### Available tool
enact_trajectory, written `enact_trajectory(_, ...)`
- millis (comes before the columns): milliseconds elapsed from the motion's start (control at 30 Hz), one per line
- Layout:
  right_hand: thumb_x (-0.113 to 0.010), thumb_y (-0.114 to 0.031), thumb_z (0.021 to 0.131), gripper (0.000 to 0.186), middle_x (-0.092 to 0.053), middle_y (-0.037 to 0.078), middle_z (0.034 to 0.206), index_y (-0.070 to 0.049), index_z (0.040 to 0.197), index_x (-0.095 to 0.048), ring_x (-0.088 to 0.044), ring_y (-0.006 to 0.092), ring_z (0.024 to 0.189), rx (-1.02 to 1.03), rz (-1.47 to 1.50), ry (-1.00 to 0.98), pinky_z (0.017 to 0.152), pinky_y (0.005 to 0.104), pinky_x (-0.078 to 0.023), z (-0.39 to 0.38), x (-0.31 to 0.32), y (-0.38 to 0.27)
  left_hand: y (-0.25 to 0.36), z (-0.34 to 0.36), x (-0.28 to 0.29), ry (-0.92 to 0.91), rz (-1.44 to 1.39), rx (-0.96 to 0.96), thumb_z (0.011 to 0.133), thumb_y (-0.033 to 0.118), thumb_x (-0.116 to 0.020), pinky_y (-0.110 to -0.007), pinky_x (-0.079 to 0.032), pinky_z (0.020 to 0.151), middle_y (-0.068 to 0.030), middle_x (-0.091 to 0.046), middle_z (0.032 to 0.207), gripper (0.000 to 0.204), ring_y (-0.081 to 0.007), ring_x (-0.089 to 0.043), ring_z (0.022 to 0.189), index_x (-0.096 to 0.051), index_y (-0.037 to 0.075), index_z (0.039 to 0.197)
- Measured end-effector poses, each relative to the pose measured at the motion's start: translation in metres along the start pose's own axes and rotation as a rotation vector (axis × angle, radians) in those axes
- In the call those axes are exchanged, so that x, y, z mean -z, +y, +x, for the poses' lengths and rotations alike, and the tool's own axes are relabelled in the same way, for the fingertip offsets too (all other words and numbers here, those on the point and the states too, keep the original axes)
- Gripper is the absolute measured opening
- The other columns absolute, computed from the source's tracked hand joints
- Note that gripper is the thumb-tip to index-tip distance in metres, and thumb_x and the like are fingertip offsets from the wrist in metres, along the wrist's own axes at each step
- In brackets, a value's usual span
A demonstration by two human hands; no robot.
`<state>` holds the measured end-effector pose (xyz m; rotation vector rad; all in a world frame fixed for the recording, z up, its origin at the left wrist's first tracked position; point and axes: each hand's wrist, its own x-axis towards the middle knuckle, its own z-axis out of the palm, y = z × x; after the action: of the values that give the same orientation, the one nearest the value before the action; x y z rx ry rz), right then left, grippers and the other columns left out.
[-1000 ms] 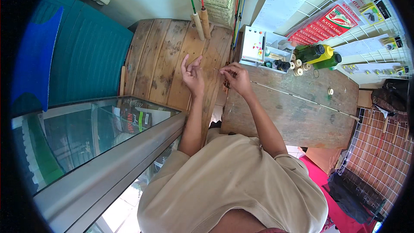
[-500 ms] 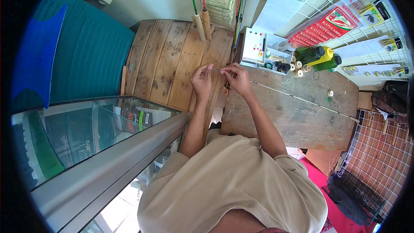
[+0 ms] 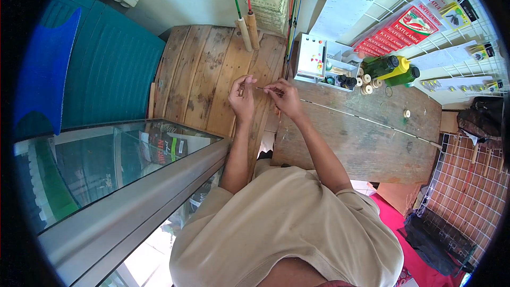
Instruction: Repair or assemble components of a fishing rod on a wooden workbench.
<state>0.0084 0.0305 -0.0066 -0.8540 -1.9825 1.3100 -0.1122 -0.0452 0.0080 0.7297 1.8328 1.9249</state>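
Pinching a thin pale rod between the fingertips of both hands, just above the near left corner of the wooden table. Left hand closing thumb and forefinger on the rod's left end, the other fingers curling loosely. Right hand gripping the same rod a little farther right, fingers bunching around it. Holding the two hands close together, not quite touching, over the seam between the table and the plank floor. Running on from the right hand, a long thin line of the rod lying across the tabletop toward its far right edge; hard to tell whether this is one piece with the pinched part. Standing at the back of the table, a white compartment box, with small spools and green and yellow bottles just beside it. Leaning against the wall beyond the floor, two rod handles with red and green shafts. Stretching along the left, a glass display case with a metal frame. Hanging on the wire grid behind, printed packets.
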Motion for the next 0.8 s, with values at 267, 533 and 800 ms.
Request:
enact_trajectory(267,-0.065,0.005,0.081,0.024,-0.062,0.009,0.087,0.001,0.105,-0.065,-0.064,0.0158,0.077,0.05,0.066,-0.008,0.071,0.027,-0.053,-0.002,-0.004,0.009,-0.006,0.001,0.001,0.02,-0.09,0.055,0.094,0.013,-0.059,-0.025,-0.051,0.071,-0.0062,-0.065,0.086,0.018,-0.0121,-0.063,0.078,-0.063,-0.003,0.102)
enact_trajectory(533,-0.067,0.002,0.079,0.025,-0.066,0.01,0.091,-0.002,0.103,-0.065,-0.061,0.0239,0.086,0.063,0.061,0.011,0.076,0.0336,-0.05,0.007,-0.015,-0.012,-0.007,0.005,0.002,0.017,0.008,-0.058,0.094,0.012,-0.059,-0.027,-0.05,0.073,-0.0062,-0.065,0.087,0.017,-0.0131,-0.064,0.077,-0.063,-0.003,0.101)
enact_trajectory(800,-0.069,-0.003,0.075,0.025,-0.067,0.006,0.086,-0.007,0.1,-0.067,-0.052,0.0271,0.088,0.157,-0.147,0.015,0.084,0.0365,-0.041,-0.001,-0.011,0.008,-0.023,-0.003,0.009,-0.053,0.154,-0.012,0.093,0.01,-0.059,-0.028,-0.05,0.072,-0.0073,-0.066,0.086,0.015,-0.0146,-0.064,0.078,-0.064,-0.002,0.1)
